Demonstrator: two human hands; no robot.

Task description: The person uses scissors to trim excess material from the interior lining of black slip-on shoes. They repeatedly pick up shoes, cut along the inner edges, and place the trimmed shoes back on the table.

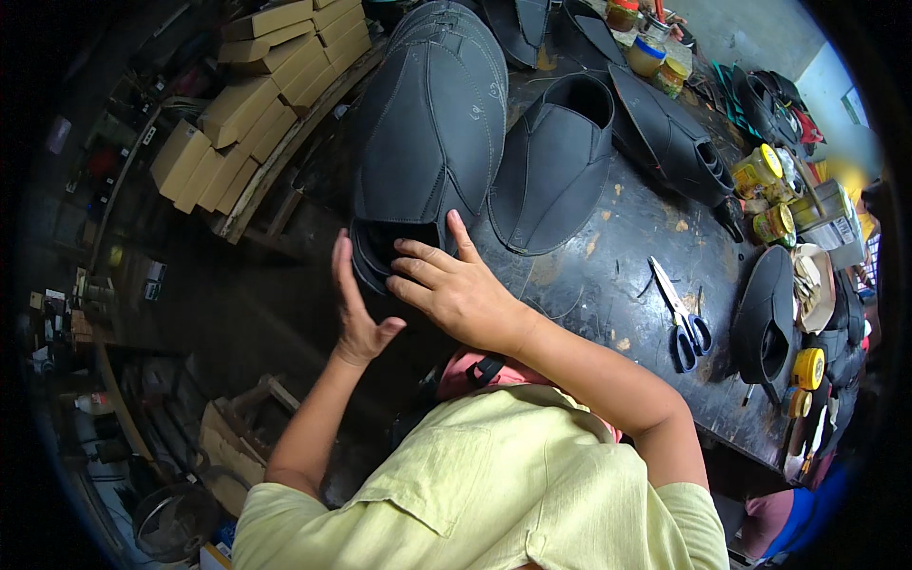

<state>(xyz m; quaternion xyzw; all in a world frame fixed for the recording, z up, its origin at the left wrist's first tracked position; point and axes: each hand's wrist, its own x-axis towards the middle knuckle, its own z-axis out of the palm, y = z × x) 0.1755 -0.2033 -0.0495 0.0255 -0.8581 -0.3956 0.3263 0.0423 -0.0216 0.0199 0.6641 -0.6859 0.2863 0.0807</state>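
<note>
A tall stack of black shoe uppers (408,133) with stitched seams lies at the table's near left edge, its dark opening toward me. My left hand (358,309) is beside the left side of that opening, fingers straight and thumb apart, holding nothing. Across the opening's right side reaches my right hand (444,281), fingers spread, several tips at the rim and one digit pointing up against the stack. Whether those tips press on the material is hard to tell. Just right of the stack sits another black shoe upper (554,166), apart from both hands.
Blue-handled scissors (682,318) lie on the dark worktable (608,285). More black uppers (670,138) rest farther back and a black upper (763,309) at the right. Yellow-lidded jars (757,171) stand at the right edge. Cardboard boxes (237,109) are piled on the left.
</note>
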